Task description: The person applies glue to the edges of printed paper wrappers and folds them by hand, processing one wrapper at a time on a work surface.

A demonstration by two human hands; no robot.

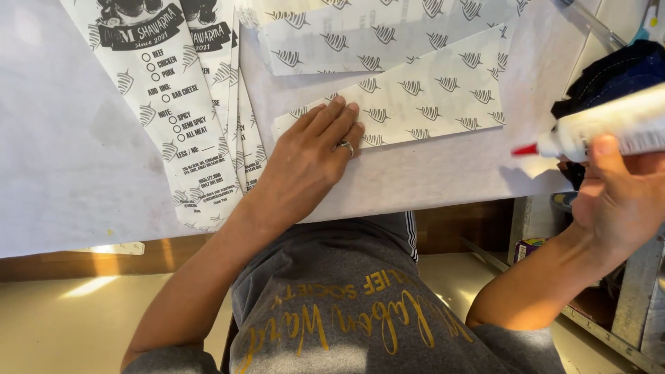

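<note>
My left hand [312,156], with a ring on one finger, lies flat on the near left end of a folded white paper wrapper [429,93] printed with small dark patterns. The wrapper lies slanted on a table covered with white paper [62,152]. Over the table's right edge my right hand [616,190] grips a white glue bottle [613,125] on its side. The bottle's red tip [524,149] points left and hovers just right of the wrapper, apart from it.
A fanned stack of long printed paper wrappers [180,104] lies left of my left hand. More patterned sheets [360,38] lie at the back. Dark cloth [609,76] sits at the right edge, with shelving [623,305] below. My grey shirt [346,305] is under the table edge.
</note>
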